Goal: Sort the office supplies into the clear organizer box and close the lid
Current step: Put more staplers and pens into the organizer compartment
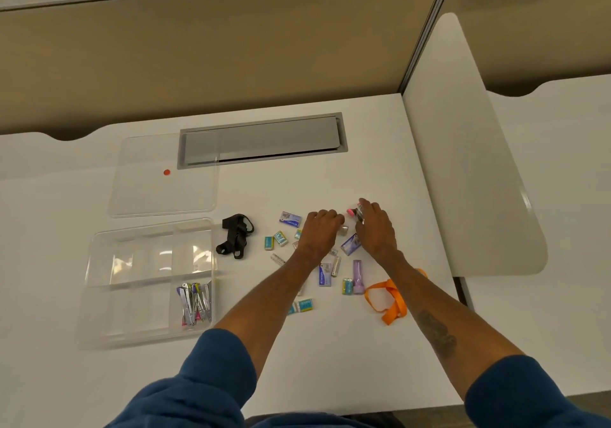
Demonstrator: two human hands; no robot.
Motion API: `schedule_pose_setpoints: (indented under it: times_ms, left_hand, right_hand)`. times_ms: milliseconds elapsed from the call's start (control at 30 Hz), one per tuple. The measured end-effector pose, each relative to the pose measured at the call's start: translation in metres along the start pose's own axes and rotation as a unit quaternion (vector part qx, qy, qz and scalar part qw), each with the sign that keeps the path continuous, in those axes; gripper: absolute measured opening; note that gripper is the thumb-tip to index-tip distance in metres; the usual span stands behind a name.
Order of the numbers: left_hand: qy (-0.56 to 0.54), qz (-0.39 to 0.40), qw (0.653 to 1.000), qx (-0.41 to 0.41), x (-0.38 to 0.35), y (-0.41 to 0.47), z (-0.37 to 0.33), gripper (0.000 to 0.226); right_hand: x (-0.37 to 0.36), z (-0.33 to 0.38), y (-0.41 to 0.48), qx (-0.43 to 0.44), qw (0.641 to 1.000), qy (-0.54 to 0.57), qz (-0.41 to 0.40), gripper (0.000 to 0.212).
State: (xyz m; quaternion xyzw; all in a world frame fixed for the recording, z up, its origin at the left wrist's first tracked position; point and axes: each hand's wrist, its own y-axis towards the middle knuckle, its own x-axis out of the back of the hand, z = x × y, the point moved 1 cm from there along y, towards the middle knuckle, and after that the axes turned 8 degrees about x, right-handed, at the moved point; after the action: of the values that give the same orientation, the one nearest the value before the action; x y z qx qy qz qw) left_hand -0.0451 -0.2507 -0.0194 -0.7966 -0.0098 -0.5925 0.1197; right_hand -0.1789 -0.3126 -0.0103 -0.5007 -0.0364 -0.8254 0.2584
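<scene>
The clear organizer box (99, 282) lies open at the left of the white desk, with several staplers (194, 303) in its near right compartment. Its clear lid (165, 196), marked by a red dot, lies flat behind it. Small staple boxes (290, 219) and erasers (280, 238) are scattered in the middle. My left hand (320, 231) rests palm down on the pile, fingers curled; what it holds is hidden. My right hand (375, 226) grips a small dark item with a pink tip (355, 212).
A black lanyard (235, 235) lies beside the box's right edge. An orange lanyard (386, 297) and a purple flashlight-like item (357, 277) lie near my right forearm. A grey cable hatch (264, 140) sits in the desk at the back. A white divider panel (469, 163) stands at right.
</scene>
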Motion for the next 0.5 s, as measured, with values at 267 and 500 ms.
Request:
schedule_pose_setpoints:
  times_ms: [267, 500]
  left_hand:
    - [-0.191, -0.11, 0.972, 0.081, 0.05, -0.024, 0.039, 0.028]
    - [-0.256, -0.182, 0.932, 0.182, 0.082, -0.081, 0.124, 0.033]
  right_hand:
    - [0.0, 0.067, 0.001, -0.038, 0.973, 0.185, -0.131, 0.045]
    - [-0.035, 0.166, -0.021, -0.02, 0.949, 0.306, -0.077, 0.046]
